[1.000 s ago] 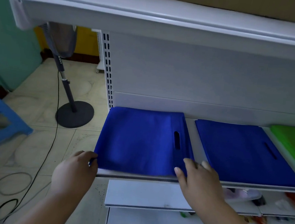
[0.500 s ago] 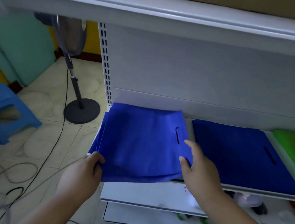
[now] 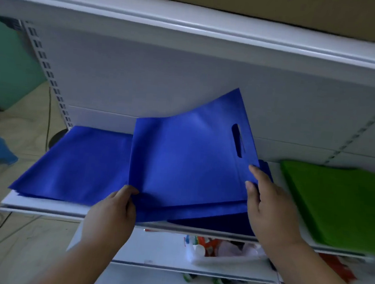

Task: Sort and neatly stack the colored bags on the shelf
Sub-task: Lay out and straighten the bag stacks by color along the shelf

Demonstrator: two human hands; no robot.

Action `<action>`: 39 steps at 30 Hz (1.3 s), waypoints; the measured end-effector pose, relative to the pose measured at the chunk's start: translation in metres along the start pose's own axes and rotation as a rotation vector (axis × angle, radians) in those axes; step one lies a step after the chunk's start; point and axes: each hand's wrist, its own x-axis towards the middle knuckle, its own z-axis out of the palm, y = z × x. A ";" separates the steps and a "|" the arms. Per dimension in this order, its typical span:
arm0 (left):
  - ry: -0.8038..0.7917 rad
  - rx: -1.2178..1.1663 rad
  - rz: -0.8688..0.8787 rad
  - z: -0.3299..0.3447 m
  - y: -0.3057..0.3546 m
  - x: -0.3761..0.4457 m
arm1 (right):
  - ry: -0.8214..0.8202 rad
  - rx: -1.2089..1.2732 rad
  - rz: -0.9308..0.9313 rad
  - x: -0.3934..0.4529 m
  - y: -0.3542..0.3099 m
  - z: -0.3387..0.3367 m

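No text, label, brand, number or sign can be read anywhere. The packages in the tray (image 3: 222,253) at lower centre of the frame, under the shelf (image 3: 47,205), are too blurred to show any lettering.

Green bags (image 3: 344,205) cut off right.

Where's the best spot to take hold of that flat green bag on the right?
I'd take the green bag by its near edge, coming from the shelf front. It lies flat, and that edge sits closest to the open side. Pinching both near corners would probably keep the floppy fabric from sagging.
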 end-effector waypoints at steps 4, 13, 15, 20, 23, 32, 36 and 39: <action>-0.037 0.042 0.040 0.025 0.054 -0.004 | -0.049 -0.037 0.089 -0.008 0.057 -0.021; -0.190 0.337 0.133 0.056 0.102 -0.006 | -0.333 -0.106 0.259 -0.029 0.131 0.003; -0.212 0.391 0.129 0.058 0.103 -0.005 | -0.367 -0.120 0.247 -0.029 0.133 0.005; -0.218 0.497 0.121 0.057 0.107 -0.004 | -0.413 -0.289 0.199 -0.025 0.129 0.001; -0.119 0.451 0.131 0.055 0.100 -0.005 | -0.372 -0.333 0.155 -0.020 0.120 -0.002; 0.039 0.267 0.011 0.011 0.018 -0.015 | -0.246 -0.080 -0.096 0.011 0.012 0.005; 0.078 0.260 -0.047 -0.015 -0.045 -0.011 | -0.265 -0.088 -0.161 0.021 -0.054 0.018; 0.064 0.300 -0.087 -0.037 -0.091 -0.002 | -0.237 -0.104 -0.169 0.028 -0.102 0.033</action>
